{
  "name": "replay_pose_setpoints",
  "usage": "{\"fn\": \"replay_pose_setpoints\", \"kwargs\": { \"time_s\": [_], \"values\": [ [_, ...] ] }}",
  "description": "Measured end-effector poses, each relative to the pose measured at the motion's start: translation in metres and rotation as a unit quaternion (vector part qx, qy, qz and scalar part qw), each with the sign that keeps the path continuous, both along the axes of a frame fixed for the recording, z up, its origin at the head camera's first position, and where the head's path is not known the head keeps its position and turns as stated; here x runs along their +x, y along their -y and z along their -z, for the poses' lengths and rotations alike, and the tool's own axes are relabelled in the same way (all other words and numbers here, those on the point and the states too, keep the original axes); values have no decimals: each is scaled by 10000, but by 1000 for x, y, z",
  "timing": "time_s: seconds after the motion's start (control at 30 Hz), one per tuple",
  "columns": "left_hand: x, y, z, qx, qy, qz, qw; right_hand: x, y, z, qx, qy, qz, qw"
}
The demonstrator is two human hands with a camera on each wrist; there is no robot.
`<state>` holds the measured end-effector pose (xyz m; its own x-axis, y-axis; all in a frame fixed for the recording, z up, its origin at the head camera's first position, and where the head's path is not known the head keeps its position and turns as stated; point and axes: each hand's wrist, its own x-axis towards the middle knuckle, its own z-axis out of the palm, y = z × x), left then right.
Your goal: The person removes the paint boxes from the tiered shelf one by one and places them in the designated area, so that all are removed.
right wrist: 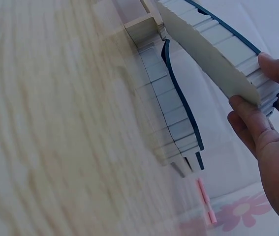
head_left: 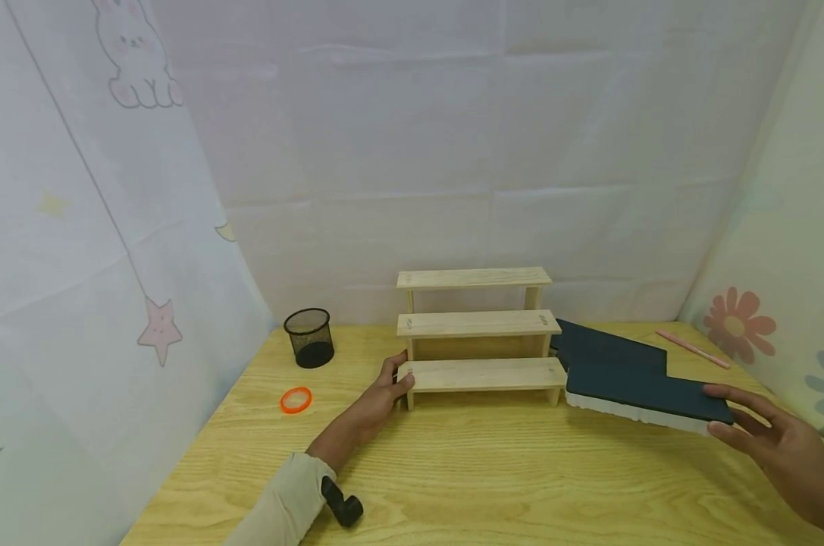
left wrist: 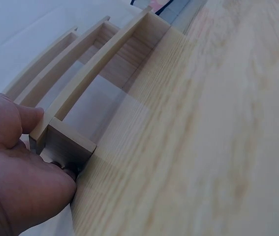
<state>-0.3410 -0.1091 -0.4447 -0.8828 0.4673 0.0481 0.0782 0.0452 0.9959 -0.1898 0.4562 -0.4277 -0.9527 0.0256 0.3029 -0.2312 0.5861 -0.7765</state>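
Observation:
A three-step wooden shelf (head_left: 480, 326) stands at the middle back of the table. My left hand (head_left: 387, 387) grips the left end of its lowest step; in the left wrist view the thumb lies on the board's edge and the other fingers are partly hidden by the side panel. My right hand (head_left: 769, 440) pinches the right end of a dark blue flat slab with a white, ridged side (head_left: 646, 394), held tilted off the table right of the shelf. Behind it lies a similar dark blue slab (head_left: 609, 349), whose white ridged side (right wrist: 171, 103) shows in the right wrist view.
A black mesh pen cup (head_left: 309, 337) stands at the back left, with an orange ring (head_left: 296, 400) in front of it. A pink pen-like stick (head_left: 693, 349) lies at the back right. Printed cloth walls (head_left: 384, 136) enclose the wood-grain table (head_left: 466, 478).

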Motion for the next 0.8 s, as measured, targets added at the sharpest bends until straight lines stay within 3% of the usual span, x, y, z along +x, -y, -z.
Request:
{"fn": "replay_pose_setpoints", "kwargs": {
  "time_s": [0.37,0.63,0.8],
  "values": [
    [1,0,0,-5,49,-16,10000,1,-5,9,-200,-21,-20,9998],
    [1,1,0,-8,55,-4,10000,3,-7,9,140,282,181,9993],
    [0,1,0,-20,64,4,10000,3,-6,11,269,303,94,9991]
  ]
}}
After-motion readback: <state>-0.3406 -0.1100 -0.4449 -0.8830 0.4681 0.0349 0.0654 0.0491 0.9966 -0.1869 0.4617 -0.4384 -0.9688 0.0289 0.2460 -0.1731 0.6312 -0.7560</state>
